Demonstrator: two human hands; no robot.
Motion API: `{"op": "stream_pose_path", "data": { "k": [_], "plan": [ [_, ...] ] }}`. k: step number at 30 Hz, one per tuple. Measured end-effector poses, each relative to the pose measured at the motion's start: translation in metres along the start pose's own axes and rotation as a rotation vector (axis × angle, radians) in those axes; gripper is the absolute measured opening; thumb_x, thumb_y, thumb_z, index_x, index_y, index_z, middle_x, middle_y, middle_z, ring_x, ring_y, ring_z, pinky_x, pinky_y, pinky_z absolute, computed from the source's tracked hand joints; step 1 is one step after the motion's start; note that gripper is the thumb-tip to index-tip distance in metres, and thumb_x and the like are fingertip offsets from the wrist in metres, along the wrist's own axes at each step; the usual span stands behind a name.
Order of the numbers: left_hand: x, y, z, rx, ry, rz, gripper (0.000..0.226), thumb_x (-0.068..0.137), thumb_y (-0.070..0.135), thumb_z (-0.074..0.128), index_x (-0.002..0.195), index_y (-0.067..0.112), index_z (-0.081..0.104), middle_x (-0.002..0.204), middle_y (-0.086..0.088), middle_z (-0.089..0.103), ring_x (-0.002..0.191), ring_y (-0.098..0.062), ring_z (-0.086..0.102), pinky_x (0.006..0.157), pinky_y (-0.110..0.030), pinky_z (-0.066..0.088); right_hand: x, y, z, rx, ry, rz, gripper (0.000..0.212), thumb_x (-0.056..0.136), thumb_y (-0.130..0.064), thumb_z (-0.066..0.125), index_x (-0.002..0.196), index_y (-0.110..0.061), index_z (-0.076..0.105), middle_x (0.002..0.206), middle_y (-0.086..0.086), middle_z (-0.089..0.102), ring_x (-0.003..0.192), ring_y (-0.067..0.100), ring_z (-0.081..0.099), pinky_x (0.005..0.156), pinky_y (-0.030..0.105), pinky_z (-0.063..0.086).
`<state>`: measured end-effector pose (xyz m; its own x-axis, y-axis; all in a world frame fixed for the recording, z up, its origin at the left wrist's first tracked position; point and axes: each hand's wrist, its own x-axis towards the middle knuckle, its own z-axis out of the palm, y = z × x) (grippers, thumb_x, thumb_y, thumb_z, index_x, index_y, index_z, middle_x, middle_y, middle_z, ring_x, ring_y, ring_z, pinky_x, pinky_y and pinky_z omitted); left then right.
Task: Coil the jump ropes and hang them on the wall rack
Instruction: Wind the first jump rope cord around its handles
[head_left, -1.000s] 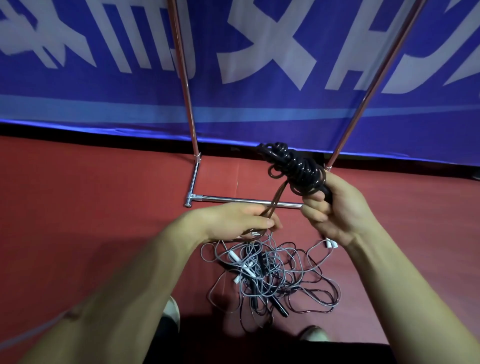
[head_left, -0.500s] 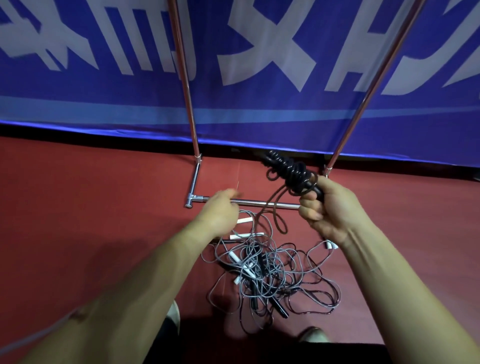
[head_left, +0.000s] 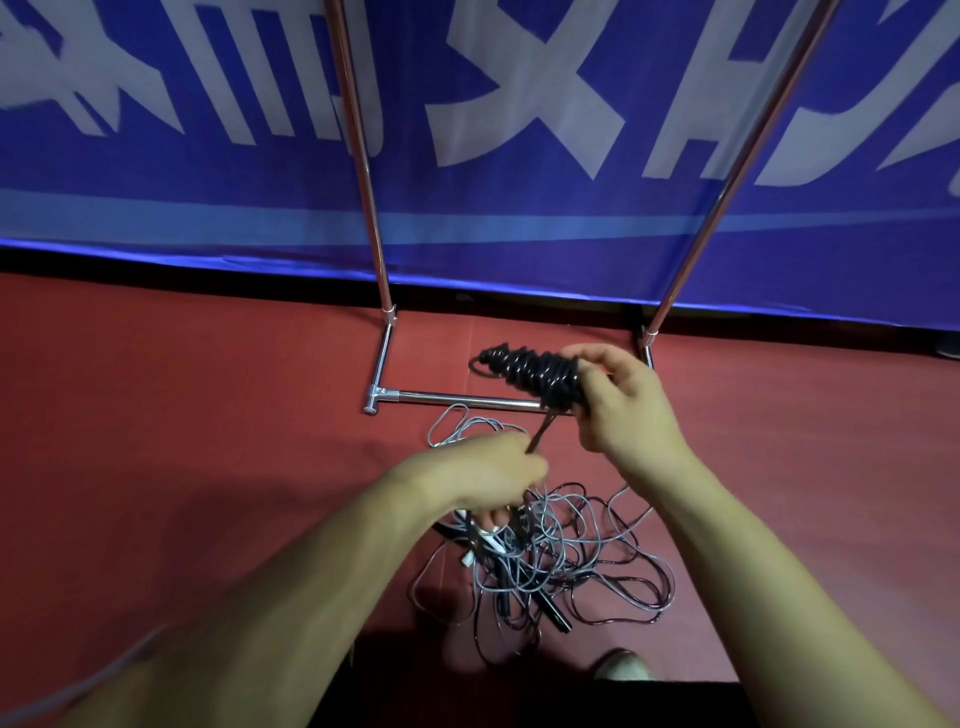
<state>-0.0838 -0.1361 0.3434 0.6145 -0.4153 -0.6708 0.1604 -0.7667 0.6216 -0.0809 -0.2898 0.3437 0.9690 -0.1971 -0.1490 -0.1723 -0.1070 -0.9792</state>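
My right hand (head_left: 626, 402) grips a black jump rope wound into a tight bundle (head_left: 530, 371), held just above the floor bar of the metal rack (head_left: 457, 400). A short taut length of that rope runs down from the bundle to my left hand (head_left: 493, 475), which pinches it. Below my hands a tangled pile of grey and dark jump ropes (head_left: 561, 551) with white and black handles lies on the red floor.
The rack's two chrome uprights (head_left: 363, 171) rise in front of a blue banner with white characters (head_left: 519, 104). Red floor (head_left: 182, 415) spreads to both sides. My shoe tip (head_left: 621, 665) shows near the bottom edge.
My left hand has swung back from near the rack's floor bar toward me and now pulls the rope's free end tight. The bundle has tilted more level in my right hand.
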Motion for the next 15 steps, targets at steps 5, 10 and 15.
{"op": "stream_pose_path", "data": {
  "k": [5,10,15],
  "plan": [
    [-0.016,0.012,0.007,0.654,0.229,0.024,0.022,0.096,0.035,0.049,0.098,0.015,0.060,0.102,-0.011,0.064,0.084,-0.030,0.055,0.071,-0.033,0.045,-0.008,0.018,0.002,-0.607,-0.080,-0.215,0.004,0.099,-0.022,0.055,0.101,-0.021,0.052,0.056,0.001,0.058,0.047,0.013,0.049,0.055,0.039,0.040],
    [-0.036,0.009,-0.022,0.700,0.427,0.163,0.028,0.078,0.042,0.065,0.071,0.016,0.056,0.067,0.003,0.055,0.070,-0.024,0.056,0.057,-0.028,0.037,-0.010,0.010,0.009,-0.821,-0.282,-0.083,0.008,0.095,-0.025,0.057,0.096,-0.020,0.051,0.083,0.006,0.072,0.075,0.028,0.065,0.069,0.041,0.052],
    [-0.031,-0.011,-0.048,0.323,0.091,0.218,0.019,0.069,0.034,0.083,0.073,0.022,0.068,0.065,0.001,0.069,0.059,-0.014,0.059,0.059,-0.027,0.045,-0.016,0.006,0.013,-0.764,-0.711,-0.080,0.019,0.090,-0.014,0.062,0.101,-0.026,0.053,0.069,-0.012,0.066,0.059,0.005,0.058,0.059,0.027,0.047]
  ]
}}
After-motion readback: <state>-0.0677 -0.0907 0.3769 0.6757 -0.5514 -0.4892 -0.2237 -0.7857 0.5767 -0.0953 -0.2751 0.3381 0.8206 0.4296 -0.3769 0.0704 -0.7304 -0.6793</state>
